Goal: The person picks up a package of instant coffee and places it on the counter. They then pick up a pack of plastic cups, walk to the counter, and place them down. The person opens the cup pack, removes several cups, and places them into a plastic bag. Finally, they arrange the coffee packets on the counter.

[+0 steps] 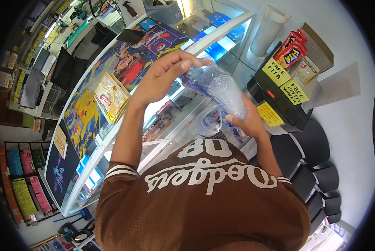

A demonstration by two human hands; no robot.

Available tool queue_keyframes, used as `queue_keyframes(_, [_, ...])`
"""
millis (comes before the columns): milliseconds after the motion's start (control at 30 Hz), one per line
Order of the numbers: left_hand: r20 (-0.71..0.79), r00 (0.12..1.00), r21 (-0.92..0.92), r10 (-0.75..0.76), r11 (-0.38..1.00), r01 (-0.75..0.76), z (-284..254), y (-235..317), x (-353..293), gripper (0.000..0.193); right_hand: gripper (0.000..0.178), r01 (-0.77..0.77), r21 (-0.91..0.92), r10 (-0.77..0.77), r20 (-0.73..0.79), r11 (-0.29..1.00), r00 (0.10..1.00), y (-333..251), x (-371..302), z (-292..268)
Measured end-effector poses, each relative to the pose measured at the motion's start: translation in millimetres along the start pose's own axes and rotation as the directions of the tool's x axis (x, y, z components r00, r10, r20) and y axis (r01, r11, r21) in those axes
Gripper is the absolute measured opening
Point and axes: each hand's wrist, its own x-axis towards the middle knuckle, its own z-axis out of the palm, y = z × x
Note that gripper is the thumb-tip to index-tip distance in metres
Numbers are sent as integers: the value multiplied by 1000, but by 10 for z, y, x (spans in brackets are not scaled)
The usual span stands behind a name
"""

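Note:
A stack of clear plastic cups (226, 93) in a crinkled plastic sleeve with blue-purple print is held up in front of my chest. My left hand (168, 75) has its fingers curled and the thumb pressed near the sleeve's upper end. At the lower end, my right hand (249, 119) grips the stack from the side, thumb in front. Part of the sleeve (233, 125) hangs loose below the stack. Beneath it, partly hidden, stands a bin (203, 125) with a clear liner and some litter inside.
To the left runs a glass display counter (108, 144) bearing printed mats (85, 113) and cream-yellow pouches (110, 97). A black dispenser (275, 90) with yellow notes and red snack packs (291, 49) stands right, near a clear cylinder (271, 27). Black chairs (309, 146) line the right wall.

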Motion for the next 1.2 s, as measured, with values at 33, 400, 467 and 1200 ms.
queue_keyframes(33, [66, 997, 42, -46, 998, 43, -11, 41, -31, 25, 89, 14, -10, -14, 7, 1000, 1000, 1, -6, -39])
queue_keyframes(400, [136, 916, 241, -378, 909, 340, 138, 76, -31, 29, 91, 60, 55, -66, 101, 997, 993, 18, -96, -252])
queue_keyframes(467, [181, 930, 265, -320, 926, 268, 150, 23, 2, 27, 91, 56, -22, -53, 124, 998, 991, -29, -125, -276])
queue_keyframes(1200, [381, 912, 608, -150, 784, -125, 283, -531, -325, 27, 105, -14, -105, 61, 468, 994, 882, -412, -144, 134])
